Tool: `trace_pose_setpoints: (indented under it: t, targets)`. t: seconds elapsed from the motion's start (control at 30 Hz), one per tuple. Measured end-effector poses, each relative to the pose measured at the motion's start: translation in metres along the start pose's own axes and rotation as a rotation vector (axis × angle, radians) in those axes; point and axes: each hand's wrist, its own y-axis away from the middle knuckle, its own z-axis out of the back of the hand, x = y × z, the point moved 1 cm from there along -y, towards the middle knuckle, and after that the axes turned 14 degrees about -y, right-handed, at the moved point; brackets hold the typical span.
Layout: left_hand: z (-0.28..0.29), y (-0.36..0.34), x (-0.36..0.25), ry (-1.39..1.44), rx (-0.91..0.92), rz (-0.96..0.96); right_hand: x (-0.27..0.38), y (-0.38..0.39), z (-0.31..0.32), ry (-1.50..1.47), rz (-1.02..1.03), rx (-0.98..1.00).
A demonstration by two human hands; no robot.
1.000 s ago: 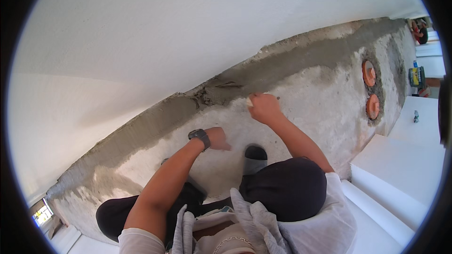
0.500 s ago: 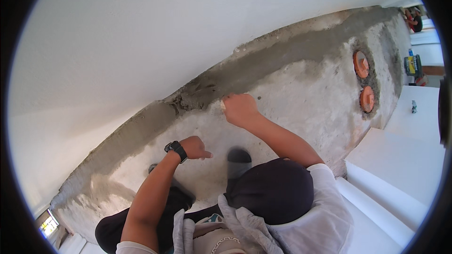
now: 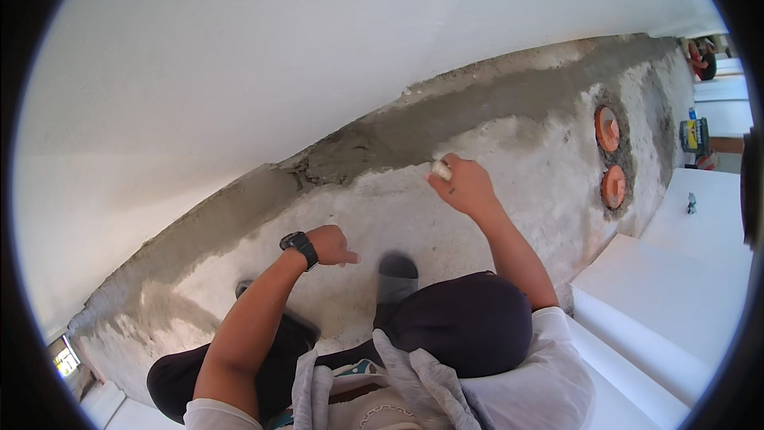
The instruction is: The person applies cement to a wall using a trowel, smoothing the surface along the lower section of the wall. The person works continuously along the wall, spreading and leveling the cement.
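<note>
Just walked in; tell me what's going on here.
A person crouches on the rough floor beside a white wall. The right grip holds a small pale object near a darker grey strip along the wall's foot. The left grip hangs above the floor, with nothing visible in it. Two orange discs sit in the floor farther right.

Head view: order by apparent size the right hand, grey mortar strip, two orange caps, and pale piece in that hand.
1. Grey mortar strip
2. Right hand
3. Upper orange cap and lower orange cap, too alike to rank
4. Pale piece, partly hidden
</note>
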Motion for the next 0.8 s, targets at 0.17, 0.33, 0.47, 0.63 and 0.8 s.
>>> trace_pose_setpoints:
  t: [0.17,0.33,0.47,0.63,0.8]
  targets:
    - [0.001,-0.024,-0.012,-0.131,0.027,-0.063,-0.019,-0.001,0.014,-0.035,-0.096,0.026]
    - [0.004,-0.030,-0.020,-0.149,0.001,-0.099,-0.014,-0.007,-0.006,-0.101,-0.093,0.118]
    - [0.006,-0.030,-0.016,-0.167,0.002,-0.109,-0.021,-0.018,-0.013,-0.096,-0.086,0.077]
    - [0.001,-0.030,-0.006,-0.121,0.042,-0.069,-0.032,-0.029,0.002,-0.128,-0.083,-0.002]
    - [-0.004,-0.032,-0.004,-0.138,0.069,-0.055,-0.049,-0.037,0.027,-0.057,-0.160,-0.040]
